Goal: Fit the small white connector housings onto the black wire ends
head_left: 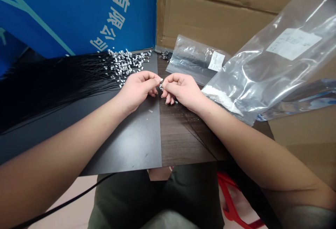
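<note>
My left hand (136, 91) and right hand (182, 91) — fingertips pinching one tiny metal terminal (161, 84) between them; black wires (65, 85) just beyond the left, clear poly bag (252, 71) beyond the right.

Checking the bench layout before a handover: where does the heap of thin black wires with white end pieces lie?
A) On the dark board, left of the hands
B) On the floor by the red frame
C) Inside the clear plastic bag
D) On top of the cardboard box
A: the black wires fan across the dark board, beside the left hand.
</note>
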